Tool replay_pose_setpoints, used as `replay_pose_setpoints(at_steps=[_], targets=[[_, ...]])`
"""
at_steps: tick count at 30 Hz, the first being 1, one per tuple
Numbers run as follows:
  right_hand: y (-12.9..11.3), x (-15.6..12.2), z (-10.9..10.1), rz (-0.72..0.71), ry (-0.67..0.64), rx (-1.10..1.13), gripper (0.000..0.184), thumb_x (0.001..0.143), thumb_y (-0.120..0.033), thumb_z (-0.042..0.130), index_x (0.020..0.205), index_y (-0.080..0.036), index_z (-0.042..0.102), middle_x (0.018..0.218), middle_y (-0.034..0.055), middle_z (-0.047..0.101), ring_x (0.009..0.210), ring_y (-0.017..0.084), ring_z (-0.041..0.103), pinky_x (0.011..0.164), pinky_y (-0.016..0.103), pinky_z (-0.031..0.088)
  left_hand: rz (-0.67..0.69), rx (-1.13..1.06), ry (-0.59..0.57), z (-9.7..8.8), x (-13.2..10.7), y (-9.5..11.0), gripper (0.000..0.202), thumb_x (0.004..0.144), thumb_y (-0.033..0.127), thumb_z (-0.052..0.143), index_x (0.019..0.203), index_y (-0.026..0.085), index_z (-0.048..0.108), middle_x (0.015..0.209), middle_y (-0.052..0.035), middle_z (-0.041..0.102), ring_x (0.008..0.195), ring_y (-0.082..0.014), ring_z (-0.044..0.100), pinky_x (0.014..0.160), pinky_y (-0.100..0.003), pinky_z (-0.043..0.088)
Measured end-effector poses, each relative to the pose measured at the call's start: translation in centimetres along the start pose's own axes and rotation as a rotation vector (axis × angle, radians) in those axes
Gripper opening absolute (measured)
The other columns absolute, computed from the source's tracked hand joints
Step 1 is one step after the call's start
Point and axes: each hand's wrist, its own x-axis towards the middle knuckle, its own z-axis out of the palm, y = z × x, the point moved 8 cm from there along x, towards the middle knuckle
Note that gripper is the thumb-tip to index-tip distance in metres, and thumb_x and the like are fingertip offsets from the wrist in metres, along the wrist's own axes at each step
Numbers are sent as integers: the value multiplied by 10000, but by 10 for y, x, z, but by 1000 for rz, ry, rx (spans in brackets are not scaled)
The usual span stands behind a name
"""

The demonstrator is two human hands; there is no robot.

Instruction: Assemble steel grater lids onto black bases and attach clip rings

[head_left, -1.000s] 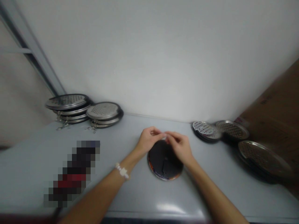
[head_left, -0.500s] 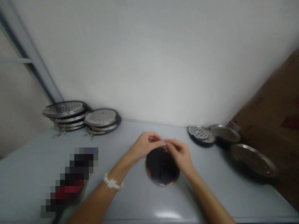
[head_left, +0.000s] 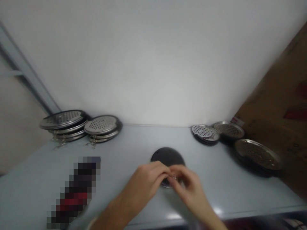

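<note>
Grey table (head_left: pixel 134 143), pale wall (head_left: pixel 153 64), left hand (head_left: pixel 152 175) and right hand (head_left: pixel 190 185) pinched around shiny piece (head_left: pixel 175 176)

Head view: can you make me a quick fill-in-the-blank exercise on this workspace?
The left hand and right hand hide much of the ____ (near or far) side of the black disc.
On the left, perforated metal discs sit in ____ stacks.
The brown surface stands at the grey table's ____ end.
Missing words: near; two; right.

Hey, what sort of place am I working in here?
Possibly a small workshop or packing area: round perforated metal pieces are gathered at both sides of a plain grey table, with a dark round piece nearer you.
</note>
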Motion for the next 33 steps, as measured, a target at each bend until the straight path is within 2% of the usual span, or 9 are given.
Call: replay_pose_setpoints(at_steps=[6, 9, 12, 21, 29, 31, 33], targets=[[12, -16, 1, -153, -43, -232, 136, 997, -198, 555, 999, -223, 689, 887, 29, 701, 799, 162, 646, 724, 263, 494, 66, 117, -20, 27, -19, -20, 192, 898, 2, 652, 929, 185, 704, 901, -5, 749, 846, -187, 698, 779, -272, 540], [9, -20, -1, -291, -29, -331, 185, 1006, -139, 516, 1032, -238, 671, 941, 41, 694, 878, 189, 625, 803, 318, 481, 68, 164, -24, 33, -23, -24, 213, 914, -10, 602, 942, 180, 694, 910, -23, 732, 867, -205, 684, 776, -297, 550], [4, -22, -1, -384, -21, -422, 189, 995, -96, 513, 1027, -234, 638, 905, 36, 679, 902, 209, 591, 843, 362, 451, 75, 172, -35, 34, -22, -23, 230, 928, -12, 565, 952, 181, 688, 922, -31, 722, 890, -210, 672, 792, -308, 554], [3, -21, 3, -419, -51, -555, 188, 980, -80, 501, 962, -204, 641, 894, 57, 666, 884, 217, 574, 816, 378, 440, 36, 130, -56, 32, -22, -31, 253, 955, 22, 512, 922, 191, 698, 910, -35, 721, 883, -192, 671, 804, -299, 553], [4, -22, 6, -437, -100, -611, 218, 975, -69, 481, 972, -204, 652, 926, 64, 669, 900, 219, 574, 836, 403, 447, 104, 165, -98, 35, -22, -31, 227, 954, 44, 542, 935, 187, 718, 921, -40, 734, 885, -189, 672, 801, -283, 557], [5, -22, 6, -445, -109, -606, 209, 976, -71, 483, 959, -201, 646, 941, 67, 665, 907, 220, 571, 842, 406, 453, 128, 192, -106, 36, -21, -31, 228, 959, 47, 536, 950, 187, 716, 932, -38, 734, 892, -184, 669, 865, -298, 559], [6, -23, 5, -443, -117, -588, 203, 981, -79, 479, 950, -196, 641, 954, 73, 658, 915, 221, 565, 840, 404, 463, 160, 218, -118, 38, -21, -30, 239, 968, 45, 523, 964, 186, 716, 927, -31, 730, 892, -174, 670, 1001, -345, 524]])
